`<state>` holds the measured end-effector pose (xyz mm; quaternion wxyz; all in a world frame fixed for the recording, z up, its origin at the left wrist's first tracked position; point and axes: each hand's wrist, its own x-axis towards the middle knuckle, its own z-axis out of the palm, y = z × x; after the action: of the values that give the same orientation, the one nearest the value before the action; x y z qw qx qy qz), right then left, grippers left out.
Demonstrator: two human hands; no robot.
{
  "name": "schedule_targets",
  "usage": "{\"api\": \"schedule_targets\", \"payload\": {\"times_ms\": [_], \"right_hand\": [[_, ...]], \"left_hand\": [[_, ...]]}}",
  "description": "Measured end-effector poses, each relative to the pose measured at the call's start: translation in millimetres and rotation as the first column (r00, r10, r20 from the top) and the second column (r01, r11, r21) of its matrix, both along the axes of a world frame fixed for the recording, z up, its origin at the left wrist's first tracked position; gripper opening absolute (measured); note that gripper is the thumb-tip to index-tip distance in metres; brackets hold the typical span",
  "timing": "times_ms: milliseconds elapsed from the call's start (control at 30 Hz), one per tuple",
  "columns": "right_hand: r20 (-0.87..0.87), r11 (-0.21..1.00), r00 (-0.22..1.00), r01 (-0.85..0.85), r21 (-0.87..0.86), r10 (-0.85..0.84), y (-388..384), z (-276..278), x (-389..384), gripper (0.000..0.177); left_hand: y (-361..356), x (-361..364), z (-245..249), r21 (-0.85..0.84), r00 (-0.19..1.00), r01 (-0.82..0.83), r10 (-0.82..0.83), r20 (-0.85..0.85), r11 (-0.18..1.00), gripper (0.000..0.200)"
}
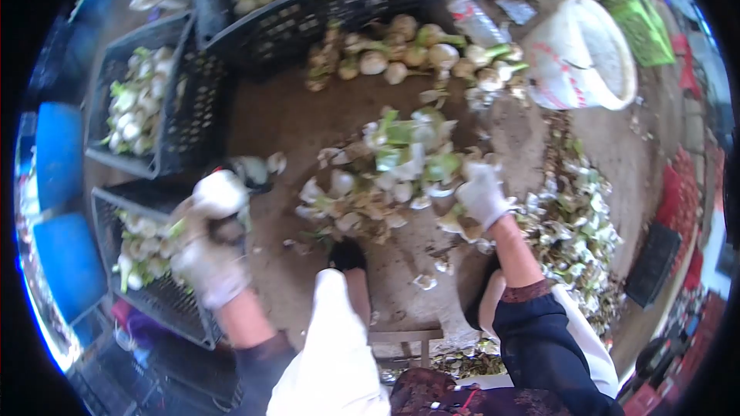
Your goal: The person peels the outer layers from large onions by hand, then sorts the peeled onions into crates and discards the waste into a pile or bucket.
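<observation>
My left hand (206,254), in a pale glove and smeared by motion, is at the left beside the lower crate of onions. A large white onion (220,193) shows at its fingers, with a dark object just behind it that I cannot make out. My right hand (482,194), also in a pale glove, reaches down to the right edge of a pile of onion peels and leaves (401,162) on the floor. Its fingertips are hidden among the scraps, so whether they hold anything does not show.
Black crates of onions stand at the left (158,166) and top (324,4). Untrimmed onions (401,50) lie in a row beyond the peels. A white bucket (551,69) stands upper right, near a green bag (638,19). More peels (570,223) cover the floor at right.
</observation>
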<state>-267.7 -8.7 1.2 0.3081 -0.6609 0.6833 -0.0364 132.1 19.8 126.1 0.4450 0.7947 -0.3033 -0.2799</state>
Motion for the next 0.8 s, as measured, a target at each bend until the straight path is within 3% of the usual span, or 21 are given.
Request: {"api": "schedule_targets", "payload": {"times_ms": [33,67,100,133,200,233,267,300,333,367,400,433,500,533,567,600,633,667,733,800], "right_hand": [[0.086,0.994,0.992,-0.1,0.041,0.096,2.1,14.1,-2.4,0.023],[0.183,0.976,0.965,-0.205,0.07,0.19,-0.1,34.9,-2.0,0.025],[0.352,0.982,0.924,-0.178,0.061,0.145,-0.1,42.6,-9.5,0.031],[0.339,0.985,0.931,-0.162,0.056,0.134,-5.2,43.0,-22.4,0.031],[0.12,0.997,0.992,0.034,-0.066,-0.026,-32.7,32.1,-54.3,0.046],[0.094,0.974,0.976,0.207,-0.094,-0.199,-51.0,16.2,-66.5,0.045],[0.074,0.92,0.928,0.372,-0.127,-0.365,-70.4,2.9,-77.5,0.044],[-0.006,0.909,0.93,0.358,-0.214,-0.368,-88.6,0.5,-79.7,0.043],[-0.085,0.893,0.923,0.334,-0.302,-0.374,-108.4,-1.7,-77.3,0.043],[-0.19,0.89,0.935,0.202,-0.408,-0.299,-128.5,-9.2,-75.6,0.036],[-0.383,0.968,0.9,0.132,-0.215,-0.208,-151.1,-32.8,-83.6,0.033],[-0.275,0.957,0.923,0.227,-0.18,-0.271,-162.0,-31.4,-74.0,0.03],[-0.41,0.983,0.894,0.177,-0.049,-0.182,-180.1,-32.7,-63.5,0.028],[-0.42,0.985,0.893,0.173,-0.005,-0.159,-182.4,-23.3,-61.7,0.028],[-0.379,0.982,0.908,0.189,-0.01,-0.178,-184.6,-35.1,-70.8,0.028],[-0.375,0.988,0.915,0.151,-0.028,-0.151,-178.7,-28.8,-71.5,0.027],[-0.379,0.993,0.918,0.122,-0.011,-0.116,-172.4,-24.5,-74.8,0.032],[-0.378,0.995,0.922,0.094,0.018,-0.081,-162.2,-24.9,-76.0,0.037],[-0.146,0.973,0.966,0.222,0.064,-0.211,-131.1,-29.2,-69.1,0.044],[0.14,0.957,0.949,0.289,-0.031,-0.282,-91.4,30.5,-19.2,0.042]], "left_hand": [[6.4,21.7,20.0,-0.12,0.986,-0.159,0.151,-0.073,0.98,0.02],[18.6,52.1,29.2,-0.181,0.963,-0.117,0.157,0.221,0.976,0.024],[31.0,82.6,38.8,-0.205,0.815,-0.114,0.209,0.54,0.972,0.029],[43.7,113.0,48.8,-0.241,0.573,-0.16,0.288,0.767,0.957,0.033],[38.1,93.7,69.2,-0.446,0.621,-0.289,0.52,0.586,0.847,0.028],[34.8,83.6,65.9,-0.451,0.626,-0.289,0.523,0.579,0.845,0.028],[30.2,72.3,59.9,-0.383,0.617,-0.016,0.311,0.723,0.924,0.022],[24.8,56.2,54.0,-0.268,0.534,0.252,0.097,0.84,0.93,0.017],[6.5,15.3,48.3,-0.327,0.986,-0.073,0.117,0.116,0.942,0.01],[-13.9,-10.0,32.6,-0.34,0.883,0.3,-0.125,0.452,0.891,0.009],[-21.4,-32.1,16.3,-0.271,0.924,0.305,-0.215,0.316,0.913,0.013],[-28.6,-56.6,4.5,-0.307,0.941,0.329,-0.336,0.03,0.893,0.018],[-28.8,-88.6,-24.5,-0.314,0.846,0.491,-0.53,-0.051,0.813,0.02],[-31.7,-101.6,-31.0,-0.36,0.756,0.606,-0.655,-0.019,0.71,0.019],[-25.5,-110.6,-45.9,-0.273,0.718,0.614,-0.668,-0.195,0.74,0.015],[-25.5,-126.0,-41.3,-0.155,0.692,0.575,-0.578,-0.432,0.804,0.011],[-32.4,-129.4,-52.8,-0.287,0.565,0.787,-0.825,-0.019,0.546,0.011],[-33.5,-135.4,-68.4,-0.196,0.527,0.834,-0.85,0.004,0.516,0.032],[-34.9,-152.5,-90.4,-0.215,0.434,0.779,-0.754,-0.492,0.589,0.061],[-38.2,-172.2,-135.8,-0.248,0.317,0.762,-0.679,-0.662,0.598,0.083]]}}
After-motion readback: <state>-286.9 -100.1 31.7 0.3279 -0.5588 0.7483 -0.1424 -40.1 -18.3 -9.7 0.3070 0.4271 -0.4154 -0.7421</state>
